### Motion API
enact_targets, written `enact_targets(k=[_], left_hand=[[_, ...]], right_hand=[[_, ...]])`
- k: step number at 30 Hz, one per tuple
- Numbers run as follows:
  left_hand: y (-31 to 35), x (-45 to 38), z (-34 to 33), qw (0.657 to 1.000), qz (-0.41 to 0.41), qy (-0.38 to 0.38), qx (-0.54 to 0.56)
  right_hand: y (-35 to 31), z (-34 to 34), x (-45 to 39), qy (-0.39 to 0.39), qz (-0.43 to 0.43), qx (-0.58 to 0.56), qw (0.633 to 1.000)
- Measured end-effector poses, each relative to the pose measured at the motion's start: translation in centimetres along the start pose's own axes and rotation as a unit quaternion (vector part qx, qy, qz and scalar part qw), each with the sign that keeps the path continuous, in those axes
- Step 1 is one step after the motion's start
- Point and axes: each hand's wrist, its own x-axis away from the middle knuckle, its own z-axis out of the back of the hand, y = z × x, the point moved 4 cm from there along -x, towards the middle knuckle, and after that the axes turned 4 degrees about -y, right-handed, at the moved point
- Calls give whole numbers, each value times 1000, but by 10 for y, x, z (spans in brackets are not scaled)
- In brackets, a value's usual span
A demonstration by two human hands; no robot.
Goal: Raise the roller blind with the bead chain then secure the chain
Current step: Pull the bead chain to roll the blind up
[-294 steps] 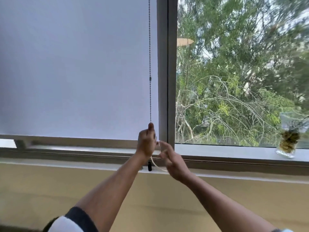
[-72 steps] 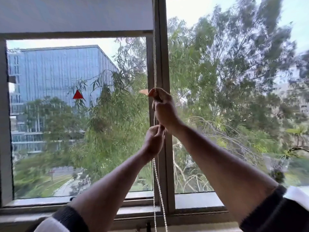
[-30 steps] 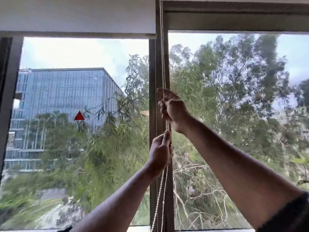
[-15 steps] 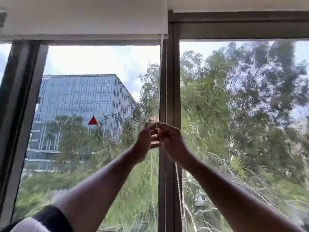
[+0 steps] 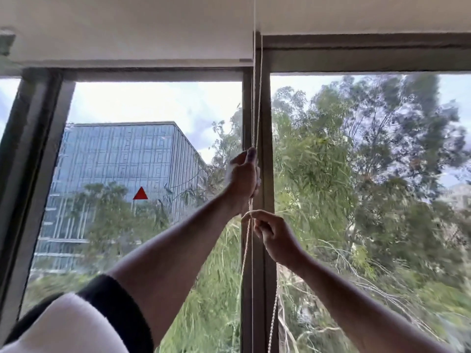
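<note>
The white roller blind [image 5: 127, 34] is rolled far up, its bottom bar sitting near the top of the left window pane. A pale bead chain [image 5: 257, 103] hangs in two strands down the grey centre mullion [image 5: 266, 128]. My left hand [image 5: 243, 178] is closed around the chain, thumb pointing up, in front of the mullion. Just below it, my right hand [image 5: 274, 233] pinches the chain between thumb and fingers. Loose chain trails down below both hands.
The window frame post [image 5: 30, 154] stands at the left. Through the glass I see a glass-fronted building [image 5: 122, 169], a small red triangle [image 5: 140, 194] and dense trees. The sill is out of view.
The blind has risen from fully down to near the top. In the last half second my left hand moved up the chain and my right hand dropped below it; the view tilted upward.
</note>
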Motion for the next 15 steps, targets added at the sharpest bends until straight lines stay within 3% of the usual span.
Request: enact_targets(k=[3,5,8,15], left_hand=[[-12,11,-5,1000,-10,-15,5],[-23,16,-4,1000,-19,-22,-12],[-37,27,-3,999,-17,-36,-22],[-70,52,6,997,22,-61,-39]], right_hand=[[0,12,-3,-6,-39,-19,999],[-8,22,-9,-2,-120,-130,984],[-19,39,-26,27,-209,-289,934],[-65,51,-80,0,-162,-425,890]])
